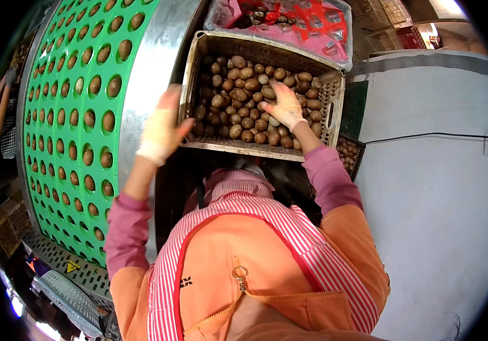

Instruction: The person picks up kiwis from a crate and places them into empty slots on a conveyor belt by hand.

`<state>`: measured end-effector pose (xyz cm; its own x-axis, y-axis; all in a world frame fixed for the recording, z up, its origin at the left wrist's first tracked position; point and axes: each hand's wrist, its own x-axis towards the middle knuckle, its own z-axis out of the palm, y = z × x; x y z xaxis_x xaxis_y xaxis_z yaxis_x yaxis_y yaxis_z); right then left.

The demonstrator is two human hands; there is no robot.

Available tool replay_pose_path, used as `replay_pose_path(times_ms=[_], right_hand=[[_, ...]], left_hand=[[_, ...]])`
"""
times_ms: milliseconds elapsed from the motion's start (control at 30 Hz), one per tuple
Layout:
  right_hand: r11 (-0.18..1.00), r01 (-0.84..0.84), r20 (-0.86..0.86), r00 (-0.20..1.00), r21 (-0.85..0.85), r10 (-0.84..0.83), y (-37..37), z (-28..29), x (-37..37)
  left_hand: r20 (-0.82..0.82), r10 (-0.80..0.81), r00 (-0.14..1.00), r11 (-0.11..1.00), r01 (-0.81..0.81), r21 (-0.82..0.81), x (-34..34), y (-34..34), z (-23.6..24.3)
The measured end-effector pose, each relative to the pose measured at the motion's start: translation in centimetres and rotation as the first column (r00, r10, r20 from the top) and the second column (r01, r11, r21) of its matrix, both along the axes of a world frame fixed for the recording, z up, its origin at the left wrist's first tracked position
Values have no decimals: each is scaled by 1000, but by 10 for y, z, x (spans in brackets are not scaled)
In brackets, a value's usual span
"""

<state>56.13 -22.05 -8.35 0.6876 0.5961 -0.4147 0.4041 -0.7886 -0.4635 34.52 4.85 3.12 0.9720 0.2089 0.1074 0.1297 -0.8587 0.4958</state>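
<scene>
My left hand (164,125), in a light glove and blurred, is at the crate's left edge beside the steel strip (148,68), its thumb held apart from the fingers and nothing visible in it. My right hand (283,107), also gloved, reaches into the plastic crate (329,79), with fingers apart over the brown, speckled and pale eggs (235,118), touching or just above them. Left of the steel strip, a green panel (93,99) has rows of oval holes, many with eggs in them.
Behind the crate is a tub (340,40) with pink-red packaging and eggs. A small crate of eggs (349,153) sits right, beside a pale surface (431,199) crossed by a cable. A co-worker's arm (1,113) shows far left. Plastic baskets (68,301) are lower left.
</scene>
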Motion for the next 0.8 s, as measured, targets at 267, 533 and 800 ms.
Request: replay_pose_path(times_ms=[267,533,800], right_hand=[[986,44,-175,982,-161,-72,67,-15,17],[998,32,-291,955,-58,-47,56,-23,18],[987,-64,-442,897,-146,-7,77,-1,32]], left_hand=[[-577,151,802,980,-48,191,141,-45,-84],[-753,74,654,993,21,117,163,-31,-82],[-784,-81,615,996,86,-35,144,-33,-113]])
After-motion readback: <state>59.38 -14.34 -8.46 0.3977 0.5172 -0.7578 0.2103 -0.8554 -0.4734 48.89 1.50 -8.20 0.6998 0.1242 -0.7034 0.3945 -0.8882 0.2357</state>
